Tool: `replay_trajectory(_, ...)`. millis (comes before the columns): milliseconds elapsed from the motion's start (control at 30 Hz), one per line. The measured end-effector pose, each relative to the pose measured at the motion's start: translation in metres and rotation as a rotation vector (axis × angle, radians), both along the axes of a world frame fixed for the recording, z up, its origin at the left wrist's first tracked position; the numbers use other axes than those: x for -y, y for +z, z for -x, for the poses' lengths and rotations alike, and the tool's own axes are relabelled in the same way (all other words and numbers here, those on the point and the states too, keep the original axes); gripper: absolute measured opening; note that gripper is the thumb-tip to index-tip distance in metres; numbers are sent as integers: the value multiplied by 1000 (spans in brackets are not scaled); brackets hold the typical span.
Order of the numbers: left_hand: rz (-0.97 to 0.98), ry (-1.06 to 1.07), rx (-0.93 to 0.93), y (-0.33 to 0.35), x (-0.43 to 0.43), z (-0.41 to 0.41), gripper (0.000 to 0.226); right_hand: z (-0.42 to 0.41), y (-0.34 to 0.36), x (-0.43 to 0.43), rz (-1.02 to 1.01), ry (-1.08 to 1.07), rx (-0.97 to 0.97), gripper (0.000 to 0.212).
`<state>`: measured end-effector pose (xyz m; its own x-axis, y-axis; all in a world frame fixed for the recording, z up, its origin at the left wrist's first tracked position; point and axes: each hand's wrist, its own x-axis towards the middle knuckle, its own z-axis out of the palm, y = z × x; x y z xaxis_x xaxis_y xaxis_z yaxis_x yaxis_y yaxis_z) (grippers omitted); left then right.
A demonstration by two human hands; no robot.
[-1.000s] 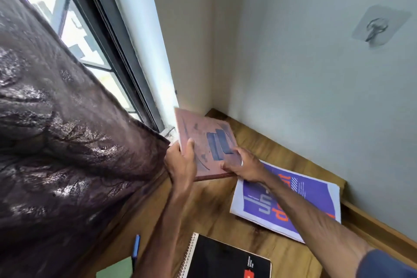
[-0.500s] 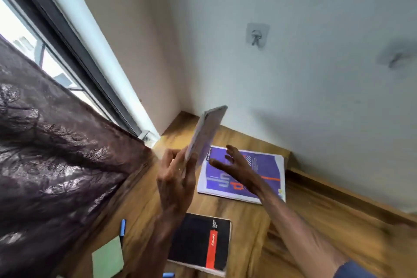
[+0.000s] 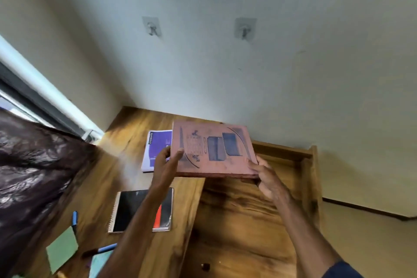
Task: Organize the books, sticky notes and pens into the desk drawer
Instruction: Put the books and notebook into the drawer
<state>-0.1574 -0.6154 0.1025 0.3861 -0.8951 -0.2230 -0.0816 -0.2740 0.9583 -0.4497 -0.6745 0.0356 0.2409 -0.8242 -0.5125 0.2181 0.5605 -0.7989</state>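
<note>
Early stage: left hand point(image 3: 164, 165) and right hand point(image 3: 268, 178) grip the pink book point(image 3: 214, 149) mid-frame over the open drawer point(image 3: 309, 165). Purple book point(image 3: 158, 146), black notebook point(image 3: 133, 207), sticky notes point(image 3: 62, 250) and pens point(image 3: 74, 219) lie on the surface point(image 3: 126, 133), lower left.

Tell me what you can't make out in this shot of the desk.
Head view:
- purple book: right part hidden behind the pink book.
- black notebook: middle covered by the left forearm.
- pink book's cover print: blurred, unreadable.
- drawer: near end cut off by bottom edge.
</note>
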Motion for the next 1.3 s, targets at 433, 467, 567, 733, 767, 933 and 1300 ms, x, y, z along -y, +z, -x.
replay_trajectory(433, -373, -517, 521, -89, -6, 122, 40, 114, -63, -76, -179, -389, -163, 31)
replay_trajectory(467, -419, -547, 531, -95, -8, 126, 41, 117, -65, -74, -165, -377, -197, 33)
replay_trajectory(567, -572, -545, 487, -108, -13, 135, 39, 115, -68, -56, -142, -320, -321, 36)
replay_trajectory(733, -656, -521, 449, -122, -15, 133, 40, 83, -83, -17, -173, -221, -369, 37)
replay_trajectory(767, -662, -523, 455, -123, -13, 131, 42, 75, -87, -10, -194, -212, -363, 35)
replay_trajectory(933, -690, -534, 495, -136, -1, 121, 36, 53, -120, 9, -238, -81, -631, 32)
replay_trajectory(1300, -792, -543, 550, -176, 45, 121, 82, 60, -157, -15, -108, 276, -1093, 68)
